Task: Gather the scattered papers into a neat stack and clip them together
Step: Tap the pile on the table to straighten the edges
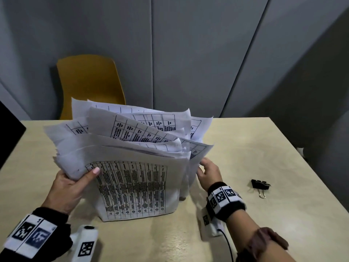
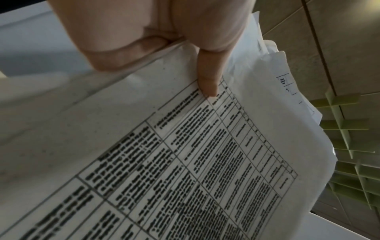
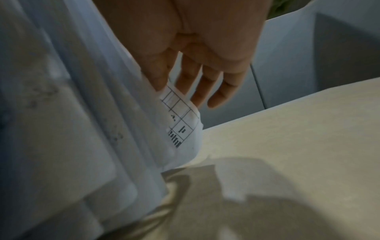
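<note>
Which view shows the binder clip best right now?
The head view: the binder clip lies in full on the table, right of the right hand. Neither wrist view shows it; they show only hands, papers and table.

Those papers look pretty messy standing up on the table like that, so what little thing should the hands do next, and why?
Probably tap the papers on the table to even their edges. They stand on end, still fanned and uneven at the top. The left hand grips one side, the right hand lies open against the other. The binder clip lies untouched, so clipping seems premature.
</note>
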Demonstrator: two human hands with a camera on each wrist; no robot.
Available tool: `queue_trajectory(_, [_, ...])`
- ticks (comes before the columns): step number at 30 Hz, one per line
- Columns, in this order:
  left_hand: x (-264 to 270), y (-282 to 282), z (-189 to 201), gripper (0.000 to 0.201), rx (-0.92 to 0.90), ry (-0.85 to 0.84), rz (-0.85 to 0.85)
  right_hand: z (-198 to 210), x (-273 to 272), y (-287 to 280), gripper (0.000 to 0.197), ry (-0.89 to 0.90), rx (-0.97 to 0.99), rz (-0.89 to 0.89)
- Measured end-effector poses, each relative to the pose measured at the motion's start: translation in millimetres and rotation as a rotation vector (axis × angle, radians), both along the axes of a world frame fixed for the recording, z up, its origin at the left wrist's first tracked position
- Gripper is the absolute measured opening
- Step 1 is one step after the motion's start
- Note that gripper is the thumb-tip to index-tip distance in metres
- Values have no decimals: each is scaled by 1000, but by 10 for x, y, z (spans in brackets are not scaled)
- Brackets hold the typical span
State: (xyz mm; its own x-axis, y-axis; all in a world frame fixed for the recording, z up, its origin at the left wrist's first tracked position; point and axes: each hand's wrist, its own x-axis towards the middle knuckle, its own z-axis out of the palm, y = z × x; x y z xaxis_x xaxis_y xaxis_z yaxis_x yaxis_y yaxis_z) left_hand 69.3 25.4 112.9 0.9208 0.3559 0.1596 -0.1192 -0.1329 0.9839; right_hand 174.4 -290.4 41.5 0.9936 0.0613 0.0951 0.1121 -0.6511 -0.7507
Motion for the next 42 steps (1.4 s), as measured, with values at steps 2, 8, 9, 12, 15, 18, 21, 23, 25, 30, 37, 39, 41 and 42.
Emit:
queue_trajectory(2, [-23, 2, 16, 27, -7, 10, -12, 5, -60, 71, 28, 88, 71, 54])
queue_trajectory(8, [-14, 32, 32, 23, -3, 17, -42, -20, -215, 200, 28, 221, 547, 147])
queue_trajectory(9, [-16, 25, 41, 23, 12, 12, -39, -25, -211, 200, 25, 228, 584, 139])
queue_trajectory(12, [-8, -17, 69, 36, 28, -4, -20, -26, -189, 170, 31, 211, 575, 125])
queue_trajectory(15, [0, -27, 74, 46, 24, -9, -9, 107, -106, 81, 38, 124, 528, 92])
queue_trajectory(18, [2, -36, 76, 39, 25, -23, 5, 363, 23, -62, 42, -15, 510, 102])
queue_trajectory(21, [11, -65, 89, 32, 46, -32, 4, 665, 99, -148, 36, -118, 534, 139])
queue_trajectory(23, [20, -51, 85, 31, 73, -33, 4, 877, 130, -148, 45, -171, 575, 171])
queue_trajectory(25, [19, -29, 72, 30, 92, -32, -3, 1072, 128, -125, 37, -236, 583, 213])
queue_trajectory(30, [-7, 23, 55, 33, 93, -6, -37, 1541, 95, 49, 38, -278, 505, 351])
queue_trajectory(37, [-23, -75, 112, 55, 21, 10, -87, 1848, -9, 399, 36, -90, 286, 613])
queue_trajectory(39, [-14, -49, 73, 38, 22, 15, -64, 1855, -33, 423, 33, -186, 279, 588])
queue_trajectory(41, [-16, 16, -5, 23, 3, 1, -17, 1784, -4, 314, 42, -281, 381, 516])
queue_trajectory(42, [-22, 46, -34, 13, 7, -1, 12, 1706, 4, 230, 60, -270, 468, 463])
